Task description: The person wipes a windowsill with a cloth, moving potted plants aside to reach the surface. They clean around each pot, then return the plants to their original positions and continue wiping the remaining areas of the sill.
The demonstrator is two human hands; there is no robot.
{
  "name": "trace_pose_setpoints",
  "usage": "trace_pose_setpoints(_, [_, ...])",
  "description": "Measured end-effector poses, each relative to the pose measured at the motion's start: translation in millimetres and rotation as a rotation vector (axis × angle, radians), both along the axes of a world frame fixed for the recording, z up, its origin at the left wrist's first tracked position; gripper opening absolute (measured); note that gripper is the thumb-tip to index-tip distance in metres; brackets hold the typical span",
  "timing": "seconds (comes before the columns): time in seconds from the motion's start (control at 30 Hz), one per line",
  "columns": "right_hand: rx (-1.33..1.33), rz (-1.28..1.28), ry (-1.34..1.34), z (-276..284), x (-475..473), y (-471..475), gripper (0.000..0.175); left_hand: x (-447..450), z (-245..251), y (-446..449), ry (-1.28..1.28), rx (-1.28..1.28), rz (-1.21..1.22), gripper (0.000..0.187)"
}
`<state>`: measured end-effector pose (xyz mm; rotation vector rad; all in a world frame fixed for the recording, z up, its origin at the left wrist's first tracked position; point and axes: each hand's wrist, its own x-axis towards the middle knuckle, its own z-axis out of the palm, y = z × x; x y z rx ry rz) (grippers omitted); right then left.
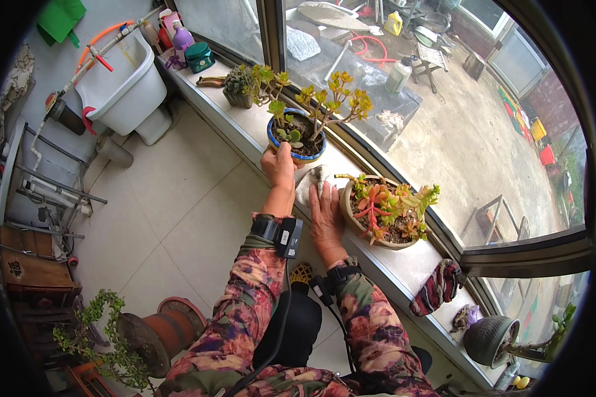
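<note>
My left hand [279, 166] grips the near rim of a blue-rimmed plant pot [308, 159], its thumb over the edge. Out of this pot grows a branching succulent [328, 101] with yellow-green leaves. Flat on the windowsill [248, 121], my right hand [326, 218] presses its fingers on a crumpled whitish cloth [305, 186]. Just right of that hand stands an oval beige planter [350, 211] with red and green succulents [377, 208]. The underside of the blue-rimmed pot is hidden, so I cannot tell whether it touches the sill.
Farther left on the sill are a small potted cactus [238, 87], pruning shears [211, 81] and a green jar [199, 57]. A striped knitted item [437, 288] and a dark pot [486, 337] lie to the right. A white sink [124, 84] stands beyond the tiled floor [179, 198].
</note>
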<state>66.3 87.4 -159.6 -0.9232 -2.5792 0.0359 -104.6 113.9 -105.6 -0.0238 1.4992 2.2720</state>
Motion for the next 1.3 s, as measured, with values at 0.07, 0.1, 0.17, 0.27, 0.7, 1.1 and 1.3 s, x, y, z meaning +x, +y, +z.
trace_pose_setpoints(0.07, [0.017, -0.003, -0.013, -0.6, 0.5, -0.3, 0.062, 0.8, 2.6, 1.1, 0.010, -0.038, 0.007, 0.020])
trace_pose_setpoints(0.1, [0.039, -0.003, -0.016, -0.7, 0.7, -0.6, 0.062, 1.1, 3.8, 1.5, 0.001, -0.058, 0.009, 0.020])
trace_pose_setpoints(0.17, [0.018, -0.006, -0.020, -1.0, 1.3, -1.1, 0.062, 2.3, 5.7, 2.2, -0.007, -0.061, 0.012, 0.021])
trace_pose_setpoints(0.27, [0.021, -0.005, -0.015, -0.4, 2.0, -1.1, 0.062, 3.6, 6.8, 3.1, -0.003, -0.047, 0.016, 0.023])
trace_pose_setpoints(0.7, [0.038, -0.013, 0.013, -0.7, 1.4, 2.3, 0.059, -4.3, 3.8, 9.4, -0.034, -0.067, -0.020, 0.029])
trace_pose_setpoints(1.1, [-0.067, 0.018, 0.083, -0.6, 17.6, 3.1, 0.063, 65.3, 68.7, -55.4, 0.051, -0.187, 0.032, 0.075])
trace_pose_setpoints(1.3, [-0.102, 0.069, 0.093, -5.7, 44.2, -2.4, 0.061, 149.3, 103.3, -73.5, 0.017, 0.031, -0.058, 0.068])
